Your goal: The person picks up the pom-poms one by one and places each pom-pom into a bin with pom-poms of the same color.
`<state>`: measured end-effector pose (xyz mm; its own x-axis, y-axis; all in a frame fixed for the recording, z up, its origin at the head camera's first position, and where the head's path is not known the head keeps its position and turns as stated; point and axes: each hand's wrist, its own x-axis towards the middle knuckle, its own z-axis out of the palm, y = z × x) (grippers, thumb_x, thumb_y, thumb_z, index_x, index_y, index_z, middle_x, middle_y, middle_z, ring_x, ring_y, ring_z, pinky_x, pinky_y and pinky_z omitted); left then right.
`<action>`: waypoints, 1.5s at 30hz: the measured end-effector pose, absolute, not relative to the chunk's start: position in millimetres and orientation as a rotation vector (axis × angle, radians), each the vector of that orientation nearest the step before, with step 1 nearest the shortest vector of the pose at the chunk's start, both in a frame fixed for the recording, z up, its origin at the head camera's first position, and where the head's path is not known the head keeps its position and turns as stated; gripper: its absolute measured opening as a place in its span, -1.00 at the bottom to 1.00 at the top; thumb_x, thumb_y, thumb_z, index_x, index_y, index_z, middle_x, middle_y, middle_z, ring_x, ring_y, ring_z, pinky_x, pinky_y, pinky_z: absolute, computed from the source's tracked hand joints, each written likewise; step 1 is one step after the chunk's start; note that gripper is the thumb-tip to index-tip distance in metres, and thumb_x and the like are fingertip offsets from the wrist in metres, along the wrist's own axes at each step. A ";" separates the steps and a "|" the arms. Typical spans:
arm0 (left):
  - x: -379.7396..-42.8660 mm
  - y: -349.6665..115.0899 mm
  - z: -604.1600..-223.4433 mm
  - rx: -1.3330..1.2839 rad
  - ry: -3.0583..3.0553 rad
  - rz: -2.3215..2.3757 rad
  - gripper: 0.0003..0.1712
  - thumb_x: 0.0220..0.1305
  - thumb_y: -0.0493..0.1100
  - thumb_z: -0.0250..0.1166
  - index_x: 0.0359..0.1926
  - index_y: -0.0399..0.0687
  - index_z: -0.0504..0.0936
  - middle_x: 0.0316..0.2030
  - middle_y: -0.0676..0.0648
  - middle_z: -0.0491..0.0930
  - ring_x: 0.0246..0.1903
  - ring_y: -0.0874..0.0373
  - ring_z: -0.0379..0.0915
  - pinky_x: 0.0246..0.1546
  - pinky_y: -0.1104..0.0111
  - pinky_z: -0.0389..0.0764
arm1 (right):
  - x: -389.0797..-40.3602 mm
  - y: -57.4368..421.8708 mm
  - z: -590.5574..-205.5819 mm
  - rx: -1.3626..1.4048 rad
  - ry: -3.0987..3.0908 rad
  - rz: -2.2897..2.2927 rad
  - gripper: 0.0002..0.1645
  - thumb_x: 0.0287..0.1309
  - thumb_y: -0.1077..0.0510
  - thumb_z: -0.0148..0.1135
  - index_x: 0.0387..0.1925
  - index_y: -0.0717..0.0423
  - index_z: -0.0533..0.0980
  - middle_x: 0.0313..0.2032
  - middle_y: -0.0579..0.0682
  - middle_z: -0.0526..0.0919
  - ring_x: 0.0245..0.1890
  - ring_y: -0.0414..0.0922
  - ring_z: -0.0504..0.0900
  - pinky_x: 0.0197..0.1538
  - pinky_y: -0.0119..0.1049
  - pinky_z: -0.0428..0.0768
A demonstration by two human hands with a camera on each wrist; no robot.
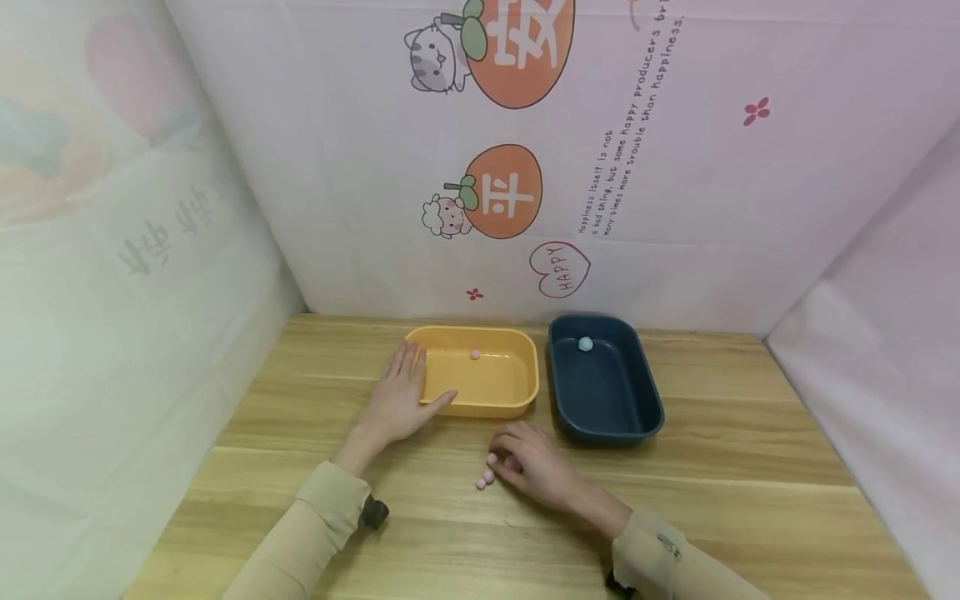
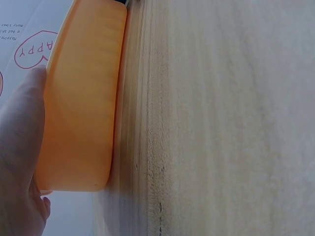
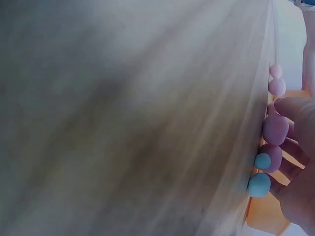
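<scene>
My left hand (image 1: 399, 402) rests on the left end of the yellow tray (image 1: 483, 409), its fingers straight over the rim and the thumb along the front edge. Inside that tray lies one small pink ball (image 1: 476, 355). Just in front of it, my right hand (image 1: 538, 468) is low at the tabletop, thumb and forefinger curled about a small pink ball (image 1: 492, 458). Two other pink balls (image 1: 485, 480) lie just left of the thumb. The right wrist view shows larger pink balls (image 3: 275, 130) and two light blue balls (image 3: 259, 185) by the curled fingers, mostly hidden from the head view.
A dark blue tray (image 1: 606, 392) stands right of the yellow one, with a light blue ball (image 1: 586, 344) near its back. Both trays are on a wooden table (image 1: 442, 533). A printed cloth (image 1: 360, 208) hangs behind, with pale cloths at both sides.
</scene>
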<state>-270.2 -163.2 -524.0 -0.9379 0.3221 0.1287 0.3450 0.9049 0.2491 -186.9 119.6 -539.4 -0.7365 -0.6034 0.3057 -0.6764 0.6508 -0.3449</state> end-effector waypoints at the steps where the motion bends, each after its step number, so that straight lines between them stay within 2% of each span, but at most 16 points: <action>1: -270.0 -163.3 -523.8 -0.524 -2.985 -0.414 0.28 0.54 0.59 -0.03 0.72 -0.42 0.02 0.74 -0.44 -0.08 0.78 -0.33 -0.24 0.81 -0.07 -0.09 | -187.2 119.4 -539.8 1.060 -2.696 0.655 -0.89 0.33 0.18 0.55 -0.15 0.01 0.74 -0.05 -0.09 0.78 0.04 -0.12 0.69 0.22 0.02 0.70; 11: -268.0 -162.9 -520.9 -0.520 -3.001 -0.406 0.27 0.54 0.58 -0.01 0.72 -0.42 0.01 0.74 -0.44 -0.08 0.79 -0.32 -0.26 0.81 -0.09 -0.09 | -188.3 118.9 -544.9 1.107 -2.630 0.588 -0.78 0.21 0.22 0.63 -0.25 -0.04 0.68 -0.10 -0.12 0.72 -0.07 -0.20 0.60 0.07 -0.12 0.69; 26: -269.2 -162.6 -521.5 -0.517 -2.997 -0.458 0.28 0.54 0.60 -0.04 0.74 -0.37 -0.02 0.76 -0.41 -0.12 0.80 -0.29 -0.33 0.82 -0.08 -0.13 | -188.4 117.5 -542.1 1.068 -2.553 0.561 -0.82 0.26 0.13 0.61 -0.20 -0.03 0.70 -0.16 -0.14 0.75 -0.06 -0.17 0.67 0.17 -0.09 0.71; 35: -270.1 -163.4 -524.1 -0.527 -2.971 -0.464 0.27 0.55 0.59 -0.03 0.73 -0.39 0.01 0.75 -0.43 -0.09 0.78 -0.34 -0.25 0.81 -0.10 -0.09 | -188.2 116.4 -540.4 1.061 -2.467 0.617 -0.86 0.30 0.16 0.58 -0.19 -0.02 0.71 -0.15 -0.14 0.76 -0.06 -0.17 0.70 0.16 -0.11 0.74; 45: -269.6 -163.6 -524.9 -0.531 -2.961 -0.472 0.26 0.55 0.58 -0.01 0.73 -0.39 0.03 0.75 -0.43 -0.08 0.78 -0.36 -0.24 0.80 -0.10 -0.07 | -191.4 115.4 -536.3 1.083 -2.386 0.620 -0.82 0.23 0.20 0.61 -0.21 0.01 0.70 -0.16 -0.11 0.76 -0.04 -0.13 0.72 0.16 -0.09 0.75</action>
<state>-269.6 -163.6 -524.9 -0.9347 0.3231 0.1478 0.3531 0.8914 0.2840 -191.4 115.4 -536.3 -0.5935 -0.5778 0.5603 -0.7774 0.5918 -0.2132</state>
